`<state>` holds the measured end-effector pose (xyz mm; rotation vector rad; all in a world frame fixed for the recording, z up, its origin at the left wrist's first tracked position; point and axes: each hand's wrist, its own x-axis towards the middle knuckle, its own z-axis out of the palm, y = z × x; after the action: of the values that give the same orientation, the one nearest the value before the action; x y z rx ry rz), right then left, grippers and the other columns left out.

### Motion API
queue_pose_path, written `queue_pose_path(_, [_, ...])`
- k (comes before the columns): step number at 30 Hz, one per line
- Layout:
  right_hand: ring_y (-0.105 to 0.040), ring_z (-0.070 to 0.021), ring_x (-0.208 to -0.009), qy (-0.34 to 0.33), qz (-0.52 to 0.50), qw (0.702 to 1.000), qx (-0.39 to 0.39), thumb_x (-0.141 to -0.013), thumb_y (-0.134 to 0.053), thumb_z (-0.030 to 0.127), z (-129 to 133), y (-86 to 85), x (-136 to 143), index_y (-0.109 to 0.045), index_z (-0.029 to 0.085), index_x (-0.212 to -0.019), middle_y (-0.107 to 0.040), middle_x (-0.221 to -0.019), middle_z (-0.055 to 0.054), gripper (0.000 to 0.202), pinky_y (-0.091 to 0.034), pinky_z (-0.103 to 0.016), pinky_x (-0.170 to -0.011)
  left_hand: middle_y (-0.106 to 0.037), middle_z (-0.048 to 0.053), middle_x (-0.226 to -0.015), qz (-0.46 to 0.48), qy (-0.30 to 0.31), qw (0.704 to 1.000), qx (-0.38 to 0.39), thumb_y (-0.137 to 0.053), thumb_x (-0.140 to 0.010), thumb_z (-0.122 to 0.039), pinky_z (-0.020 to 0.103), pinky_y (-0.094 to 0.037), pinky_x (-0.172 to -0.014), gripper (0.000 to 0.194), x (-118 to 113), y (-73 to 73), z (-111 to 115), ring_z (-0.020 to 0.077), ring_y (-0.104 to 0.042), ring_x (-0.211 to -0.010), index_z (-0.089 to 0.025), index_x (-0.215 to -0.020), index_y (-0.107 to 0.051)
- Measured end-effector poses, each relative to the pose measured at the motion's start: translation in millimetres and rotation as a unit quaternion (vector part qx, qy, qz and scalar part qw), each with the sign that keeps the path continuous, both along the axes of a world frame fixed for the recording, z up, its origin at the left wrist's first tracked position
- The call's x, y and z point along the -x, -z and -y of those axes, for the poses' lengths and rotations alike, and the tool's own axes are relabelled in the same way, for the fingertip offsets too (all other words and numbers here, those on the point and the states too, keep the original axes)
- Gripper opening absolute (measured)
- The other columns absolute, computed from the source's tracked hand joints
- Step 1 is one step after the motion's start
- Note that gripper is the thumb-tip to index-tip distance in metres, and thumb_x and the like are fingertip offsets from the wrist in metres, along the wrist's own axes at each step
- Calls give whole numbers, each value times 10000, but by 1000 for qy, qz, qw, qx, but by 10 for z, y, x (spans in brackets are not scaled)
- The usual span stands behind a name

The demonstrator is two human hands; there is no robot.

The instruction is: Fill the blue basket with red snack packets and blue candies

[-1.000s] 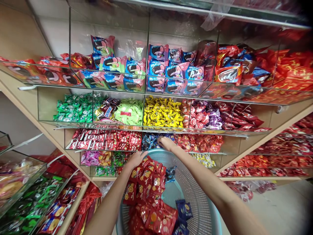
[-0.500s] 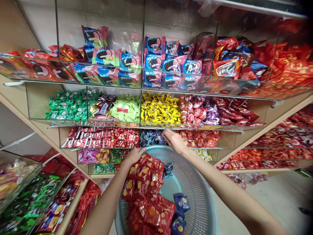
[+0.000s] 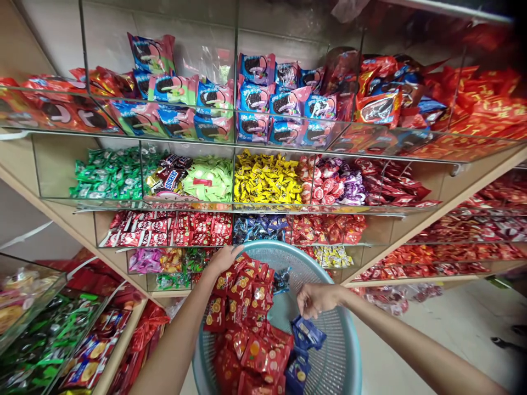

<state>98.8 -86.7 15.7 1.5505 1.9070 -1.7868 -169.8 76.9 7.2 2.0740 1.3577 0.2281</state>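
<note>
A teal plastic basket (image 3: 346, 340) with perforated walls sits in front of me. My left hand (image 3: 224, 259) is closed on its far left rim. Inside it my right hand (image 3: 317, 300) is curled, fingertips pinched at the upper edge of a dark blue candy packet (image 3: 308, 333). Another blue packet (image 3: 297, 372) lies just below. Red candy packets (image 3: 251, 312) with orange-slice pictures are heaped along the basket's left side. A few small dark blue wrapped candies (image 3: 282, 280) rest near the far wall.
Glass-fronted shelves hold yellow candies (image 3: 267, 178), green candies (image 3: 115, 173) and wrapped cookies (image 3: 255, 99). Behind the basket rim is a bin of dark blue candies (image 3: 259, 227). A glass case (image 3: 37, 329) with more sweets stands at left; red packets (image 3: 469, 230) fill shelves at right.
My right hand has come down from the bin of dark blue candies into the basket, to the blue packets. My left hand stays on the rim.
</note>
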Motion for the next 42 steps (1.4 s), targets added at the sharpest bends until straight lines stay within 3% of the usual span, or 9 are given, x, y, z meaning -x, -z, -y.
queue_pose_path(8, [-500, -85, -516, -48, 18, 999, -8, -581, -629, 250, 124, 257, 71, -665, 134, -765, -581, -587, 12, 220, -364, -169, -468, -638, 95, -865, -6, 5, 1000, -9, -198, -707, -695, 246, -361, -581, 688, 8, 6, 4, 236, -576, -756, -176, -864, -622])
queue_pose_path(14, [-475, -81, -506, -101, 62, 991, -60, -557, -650, 213, 195, 197, 239, -677, 137, -751, -583, -586, 13, 210, -341, -172, -465, -643, 86, -827, -10, 2, 1000, -6, -189, -703, -702, 247, -370, -603, 686, -9, -13, 5, 228, -580, -740, -184, -825, -621])
queue_pose_path(18, [-501, -93, -543, -112, 72, 987, -95, -559, -659, 247, 119, 50, 272, -663, 137, -762, -599, -630, 4, 231, -351, -178, -491, -644, 87, -878, 5, 0, 1000, -6, -205, -702, -699, 253, -378, -640, 679, -15, -31, 18, 235, -582, -785, -192, -876, -622])
queue_pose_path(22, [-506, -96, -570, -42, 82, 961, -262, -651, -590, 293, -224, -226, 316, -638, 154, -739, -608, -657, 2, 172, -344, -184, -519, -646, 88, -897, -1, 1, 1000, -9, -203, -709, -693, 248, -379, -644, 680, -15, -24, 19, 228, -585, -784, -189, -873, -629])
queue_pose_path(25, [-491, -94, -570, 67, 61, 914, -396, -725, -511, 349, -638, -385, 434, -608, 154, -708, -599, -640, 1, 218, -339, -185, -527, -645, 86, -902, 4, 3, 1000, -11, -204, -712, -692, 239, -379, -641, 676, -14, -1, 8, 217, -585, -787, -192, -876, -628])
queue_pose_path(27, [-489, -95, -570, 147, 66, 882, -443, -721, -513, 378, -929, -417, 548, -588, 154, -678, -595, -634, -2, 241, -334, -184, -524, -647, 91, -873, 0, -1, 1000, -14, -203, -705, -700, 241, -378, -639, 685, -12, 21, -2, 217, -585, -782, -187, -863, -627])
queue_pose_path(33, [-489, -92, -543, 301, 113, 841, -435, -689, -523, 459, -1536, -314, 890, -562, 161, -576, -562, -553, 5, 320, -314, -178, -503, -647, 89, -848, 4, -3, 1000, -19, -199, -696, -713, 240, -381, -613, 698, 9, 87, -31, 210, -589, -752, -183, -863, -621])
queue_pose_path(37, [-489, -97, -532, 334, 133, 831, -425, -683, -525, 465, -1689, -255, 994, -567, 165, -558, -560, -544, -6, 328, -314, -186, -502, -649, 87, -852, 11, -10, 1000, -20, -215, -694, -711, 246, -385, -629, 694, 14, 107, -38, 209, -589, -761, -177, -875, -619])
queue_pose_path(42, [-513, -104, -535, 357, 137, 825, -415, -690, -532, 341, -1744, -238, 1008, -596, 166, -556, -574, -533, -18, 230, -327, -182, -505, -651, 86, -862, 6, -16, 1000, -12, -230, -702, -700, 252, -387, -649, 677, 11, 101, -33, 211, -591, -777, -175, -874, -622])
